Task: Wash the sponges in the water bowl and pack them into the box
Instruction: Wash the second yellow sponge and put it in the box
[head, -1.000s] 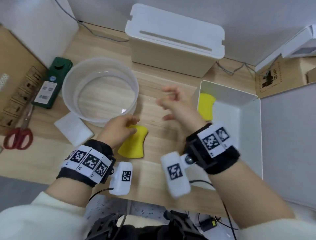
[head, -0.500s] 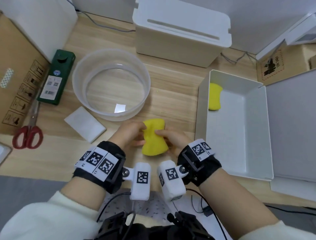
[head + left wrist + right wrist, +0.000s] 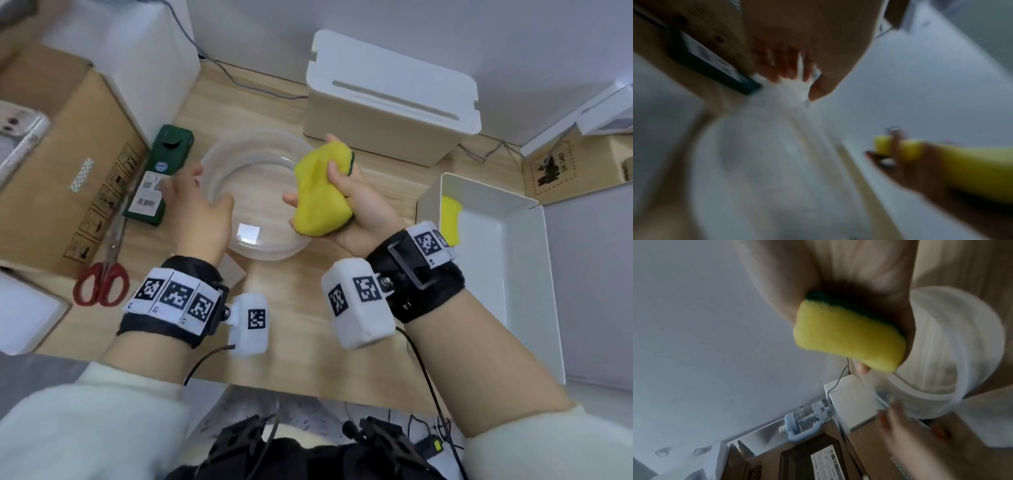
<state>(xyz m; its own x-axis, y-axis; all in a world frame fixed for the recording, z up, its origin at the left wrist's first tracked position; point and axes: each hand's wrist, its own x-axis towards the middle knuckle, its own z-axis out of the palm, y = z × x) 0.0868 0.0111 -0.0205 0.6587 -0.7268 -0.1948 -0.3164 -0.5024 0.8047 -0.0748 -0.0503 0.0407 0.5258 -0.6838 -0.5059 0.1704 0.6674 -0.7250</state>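
My right hand (image 3: 337, 195) grips a yellow sponge with a green scouring side (image 3: 320, 192) (image 3: 846, 337) (image 3: 972, 170), held in the air above the right rim of the clear water bowl (image 3: 253, 164) (image 3: 953, 353). My left hand (image 3: 191, 202) (image 3: 797, 65) hovers at the bowl's left rim with relaxed fingers and holds nothing. A second yellow sponge (image 3: 449, 219) lies in the far left corner of the white box (image 3: 513, 274) on the right.
A white pad (image 3: 233, 270) lies on the table just before the bowl, partly hidden by my left wrist. A green device (image 3: 157, 174) and red scissors (image 3: 101, 281) lie to the left by a cardboard carton (image 3: 58, 164). A white lidded bin (image 3: 390, 99) stands behind.
The sponge, held by both hands on the table before, has been lifted by my right hand alone toward the bowl. My left hand let go and moved to the bowl's left rim.
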